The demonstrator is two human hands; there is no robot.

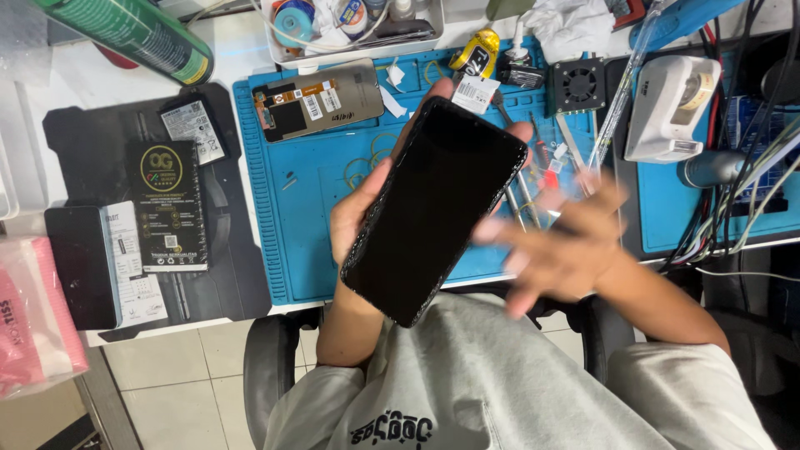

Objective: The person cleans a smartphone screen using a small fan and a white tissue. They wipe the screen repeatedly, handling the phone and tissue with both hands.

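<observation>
My left hand holds a black smartphone from behind, its dark screen facing up and tilted, above the front edge of a blue work mat. Fingertips curl over the phone's top and right edges. My right hand is blurred with motion just right of the phone, fingers spread and holding nothing, apart from the screen. A second phone body with its back open lies on the mat's far left.
Black boxes and a dark phone rest on a black mat at left. A green spray can, a parts tray, a small fan, a white device, tweezers and cables crowd the back and right.
</observation>
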